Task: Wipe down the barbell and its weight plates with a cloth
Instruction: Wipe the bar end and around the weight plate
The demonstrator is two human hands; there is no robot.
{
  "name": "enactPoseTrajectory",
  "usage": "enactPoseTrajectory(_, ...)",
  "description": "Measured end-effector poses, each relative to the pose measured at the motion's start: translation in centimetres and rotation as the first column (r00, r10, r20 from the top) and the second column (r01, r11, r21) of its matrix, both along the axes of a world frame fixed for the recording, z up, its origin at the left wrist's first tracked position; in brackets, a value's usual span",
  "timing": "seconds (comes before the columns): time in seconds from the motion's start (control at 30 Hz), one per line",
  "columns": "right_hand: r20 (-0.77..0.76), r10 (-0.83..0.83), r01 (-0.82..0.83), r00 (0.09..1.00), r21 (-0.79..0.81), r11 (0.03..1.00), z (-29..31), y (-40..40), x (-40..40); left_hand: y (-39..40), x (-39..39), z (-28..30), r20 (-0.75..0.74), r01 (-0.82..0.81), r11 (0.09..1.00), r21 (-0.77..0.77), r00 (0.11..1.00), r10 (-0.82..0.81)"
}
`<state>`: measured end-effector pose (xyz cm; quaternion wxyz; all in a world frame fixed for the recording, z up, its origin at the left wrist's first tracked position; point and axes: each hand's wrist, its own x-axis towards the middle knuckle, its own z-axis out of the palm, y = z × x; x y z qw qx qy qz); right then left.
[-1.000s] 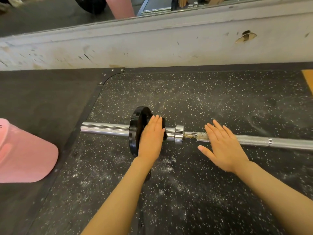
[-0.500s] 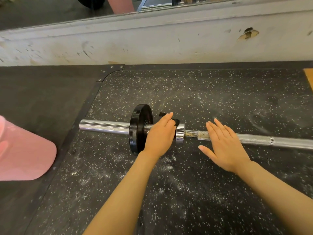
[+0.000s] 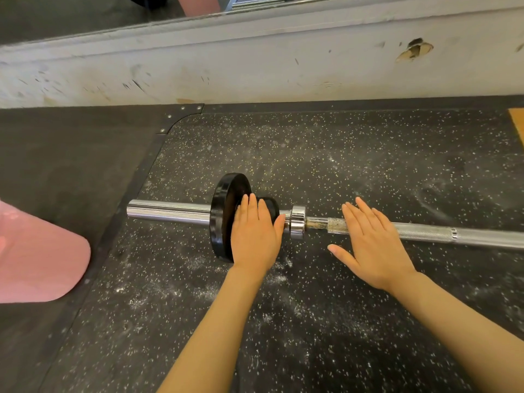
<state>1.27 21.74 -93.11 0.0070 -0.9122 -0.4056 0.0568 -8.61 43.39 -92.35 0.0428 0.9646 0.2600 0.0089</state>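
A chrome barbell (image 3: 170, 212) lies across the speckled rubber floor, its sleeve end pointing left. One small black weight plate (image 3: 222, 214) stands on the sleeve. My left hand (image 3: 255, 234) presses a black cloth (image 3: 269, 208) flat against the plate's inner face, fingers straight; only a bit of cloth shows past the fingertips. Just right of the chrome collar (image 3: 297, 222), my right hand (image 3: 371, 245) rests flat on the shaft with fingers straight and spread, thumb on the floor side.
A scuffed white wall base (image 3: 255, 69) runs along the back, a mirror above it. A pink rounded object (image 3: 37, 256) sits at the left edge. White chalk dust is scattered over the black mat (image 3: 312, 321) in front of the bar.
My left hand slid from the sleeve near the collar back left onto the plate's face, taking the cloth along. My right hand stayed on the shaft.
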Motion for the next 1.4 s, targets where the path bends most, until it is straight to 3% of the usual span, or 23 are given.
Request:
enactPoseTrajectory(0.17,-0.009,0.007,-0.007,1.000,0.021,1.000,0.1,0.0,0.2,1.0,1.9,-0.4,0.012,-0.014,0.999,-0.050,1.000,0.014)
enactPoseTrajectory(0.37,-0.022,0.013,-0.011,1.000,0.067,0.998,-0.2,-0.1,0.3,-1.0,-1.6,-1.0,0.121,-0.020,0.999,-0.026,0.992,0.023)
enactPoseTrajectory(0.6,-0.020,0.021,-0.020,1.000,0.071,0.997,-0.3,-0.2,0.2,-0.6,1.4,0.1,0.113,-0.018,0.998,-0.064,0.993,0.025)
enactPoseTrajectory(0.8,-0.003,0.012,-0.012,1.000,0.061,0.998,-0.4,-0.1,0.5,-3.5,2.2,-0.1,0.140,0.103,0.990,-0.100,0.986,-0.089)
enactPoseTrajectory(1.07,-0.005,0.011,-0.010,1.000,0.050,0.999,-0.4,-0.2,0.1,-2.3,-2.7,-2.2,0.239,0.333,0.941,-0.059,0.920,-0.311)
enactPoseTrajectory(1.4,-0.014,-0.005,0.006,1.000,0.074,0.997,-0.1,0.1,0.2,-1.7,2.0,-0.4,0.161,0.221,0.973,-0.061,0.965,-0.209)
